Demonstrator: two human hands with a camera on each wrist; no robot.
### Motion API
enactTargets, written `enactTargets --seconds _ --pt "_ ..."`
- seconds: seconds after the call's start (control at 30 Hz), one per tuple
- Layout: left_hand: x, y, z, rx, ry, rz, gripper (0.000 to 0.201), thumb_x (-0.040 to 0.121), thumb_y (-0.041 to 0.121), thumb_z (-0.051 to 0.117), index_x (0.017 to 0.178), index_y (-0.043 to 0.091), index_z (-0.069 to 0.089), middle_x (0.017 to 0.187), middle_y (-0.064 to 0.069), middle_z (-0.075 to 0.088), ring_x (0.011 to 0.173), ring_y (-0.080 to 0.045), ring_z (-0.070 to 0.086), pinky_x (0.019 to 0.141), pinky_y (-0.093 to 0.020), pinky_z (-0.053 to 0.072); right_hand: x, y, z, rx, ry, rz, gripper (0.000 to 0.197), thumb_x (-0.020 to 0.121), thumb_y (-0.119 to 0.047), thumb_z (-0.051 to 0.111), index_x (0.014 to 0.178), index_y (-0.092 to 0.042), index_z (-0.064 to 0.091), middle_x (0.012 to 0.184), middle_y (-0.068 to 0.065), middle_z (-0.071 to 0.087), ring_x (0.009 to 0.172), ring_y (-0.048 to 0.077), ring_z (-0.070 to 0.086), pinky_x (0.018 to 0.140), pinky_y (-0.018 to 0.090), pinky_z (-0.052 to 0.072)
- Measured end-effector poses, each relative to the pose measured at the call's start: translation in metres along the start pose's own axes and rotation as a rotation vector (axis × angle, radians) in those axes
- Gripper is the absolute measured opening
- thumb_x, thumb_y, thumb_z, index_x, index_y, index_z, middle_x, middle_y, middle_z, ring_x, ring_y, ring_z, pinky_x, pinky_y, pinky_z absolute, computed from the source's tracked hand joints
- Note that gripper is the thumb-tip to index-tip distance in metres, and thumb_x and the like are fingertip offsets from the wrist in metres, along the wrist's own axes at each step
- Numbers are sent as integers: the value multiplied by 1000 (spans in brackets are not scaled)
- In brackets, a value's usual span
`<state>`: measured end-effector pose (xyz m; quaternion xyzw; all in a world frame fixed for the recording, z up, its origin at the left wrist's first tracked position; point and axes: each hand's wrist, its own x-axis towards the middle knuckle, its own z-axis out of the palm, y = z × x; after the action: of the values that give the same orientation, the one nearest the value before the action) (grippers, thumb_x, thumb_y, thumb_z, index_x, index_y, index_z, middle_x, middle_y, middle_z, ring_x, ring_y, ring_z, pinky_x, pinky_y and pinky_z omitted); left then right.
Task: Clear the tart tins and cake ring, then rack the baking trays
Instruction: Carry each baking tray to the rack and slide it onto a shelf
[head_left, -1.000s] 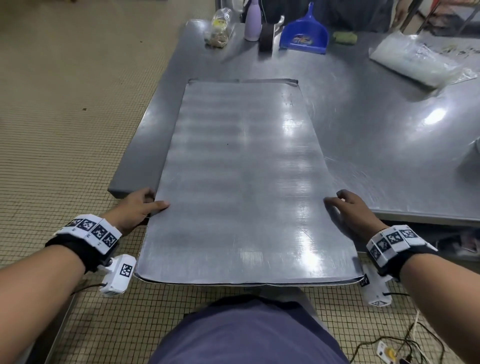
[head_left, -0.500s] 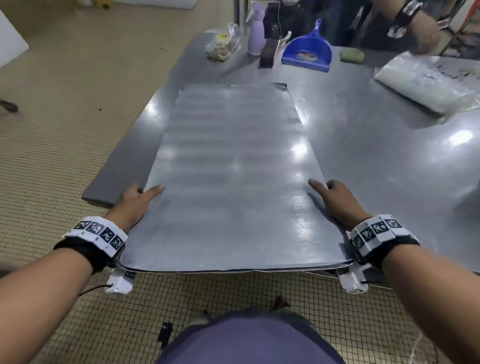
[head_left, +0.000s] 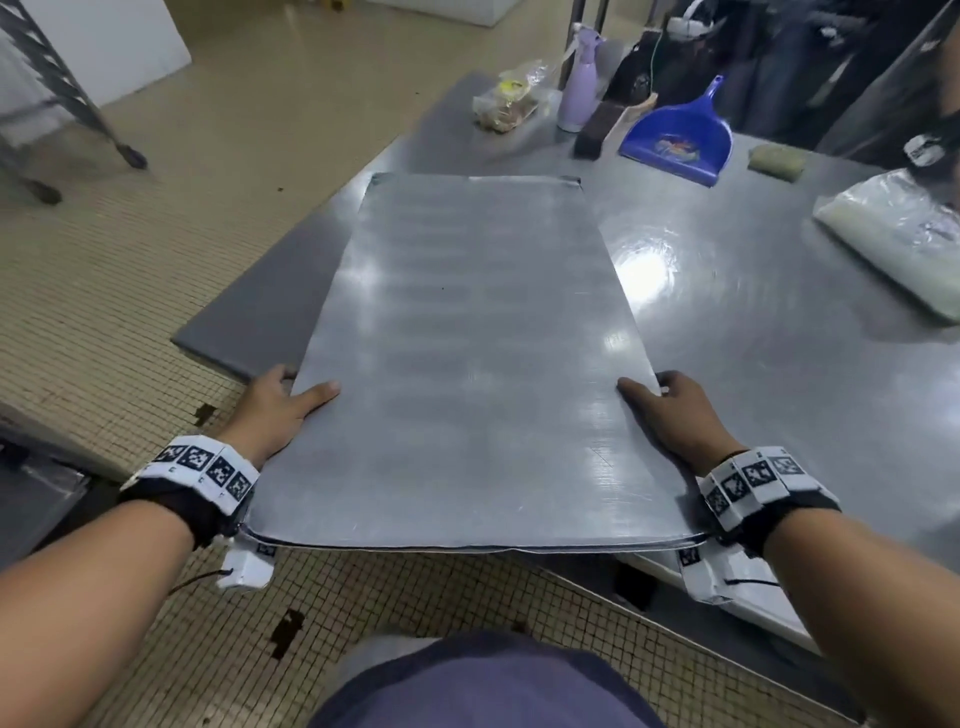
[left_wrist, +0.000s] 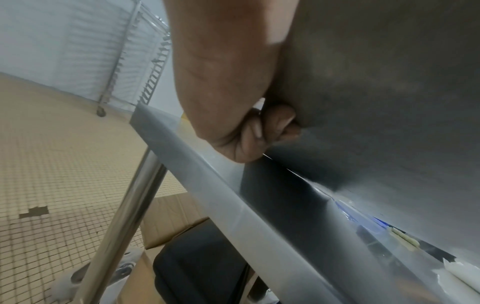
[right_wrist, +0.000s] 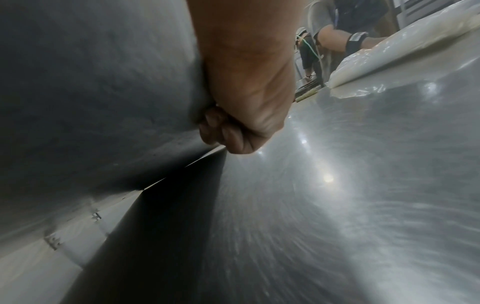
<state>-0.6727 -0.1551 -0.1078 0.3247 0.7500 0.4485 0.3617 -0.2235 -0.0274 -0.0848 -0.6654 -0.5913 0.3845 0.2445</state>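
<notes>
Right, both hands are gripping the baking tray by its long sides near the closest end. The left hand is pinching the left edge, thumb lying flat on top and fingers curled underneath; the right hand is mirroring it on the right edge, thumb on top, fingers tucked under the metal. Neither hand is loose — each is closed firmly on the tray.

The near end is hanging out past the table edge, over the tiled floor and close to the body, while the far end appears to be resting on the tabletop. A second thin edge is showing beneath the near lip, so there may be more than one tray stacked here; I can't say for sure.

The long axis is running straight away from the person, and the hands are sitting level with each other, neither one nearer. No tart tins or cake ring are showing on it, so racking looks like the step in hand.

Further out, a blue dustpan, a lilac bottle and a plastic bag are lying on the table. Far left across the floor, the wheeled rack is standing — so the tray will likely need swinging left, short end leading into the runners.
</notes>
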Motion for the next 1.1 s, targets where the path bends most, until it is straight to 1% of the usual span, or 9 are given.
enactTargets --seconds 0.13,0.27,0.33,0.43,0.6,0.73,0.87,1.0,1.1 --pt "-10 -8 -19 -14 18 7 59 74 40 89 119 9 66 108 -4 75 92 -21 74 77 -36 60 0 -18 7 -25 -42 -57 46 81 -56 71 90 -11 66 80 6 72 72 23 68 69 38 54" --pt "-14 -18 -46 -30 67 -7 44 76 37 87 108 14 68 99 -3 77 90 -25 75 80 -42 61 -3 -44 23 -67 -60 -108 36 90 -44 70 90 -12 53 78 -6 59 82 22 61 80 37 50" --pt "-20 -17 -59 -30 96 -12 27 79 30 85 95 20 65 81 6 77 81 -19 74 70 -33 60 -2 -54 34 -62 -78 -142 37 86 -48 72 86 -14 58 80 -3 66 83 22 66 78 38 53" --pt "-29 -20 -79 -61 143 -8 19 86 16 79 88 22 61 62 24 70 59 3 69 49 -12 50 -3 -72 53 -50 -103 -147 45 81 -54 75 86 -14 55 83 0 66 85 24 67 83 42 56" --pt "-38 -44 -126 -90 231 -7 26 82 21 83 99 10 67 83 5 76 73 -10 70 57 -18 54 5 -98 91 31 -235 -110 81 49 -80 81 88 -13 59 90 5 77 85 25 75 84 52 60" --pt "-58 -58 -157 -143 314 -24 34 80 20 85 106 4 70 91 1 78 75 -8 73 64 -23 58 -2 -128 119 77 -310 -187 46 71 -48 86 91 -10 69 76 6 76 63 17 69 57 32 51" --pt "-86 -60 -177 -137 435 -43 23 82 16 82 98 6 69 73 11 76 64 1 70 59 -19 56 1 -156 139 66 -385 -268 44 74 -47 84 90 -9 71 66 0 70 47 8 57 47 23 42" --pt "-122 -53 -181 -136 567 -41 18 84 12 80 89 14 63 83 2 69 54 4 64 51 -15 51 5 -181 149 26 -443 -343 54 67 -57 84 89 -9 71 59 -3 66 46 12 55 50 28 42" --pt "-153 -48 -177 -133 661 -46 27 83 16 82 100 10 62 87 3 68 63 -4 65 53 -17 49 5 -194 148 16 -484 -400 54 66 -59 83 88 -11 71 66 0 72 52 15 63 54 29 47"
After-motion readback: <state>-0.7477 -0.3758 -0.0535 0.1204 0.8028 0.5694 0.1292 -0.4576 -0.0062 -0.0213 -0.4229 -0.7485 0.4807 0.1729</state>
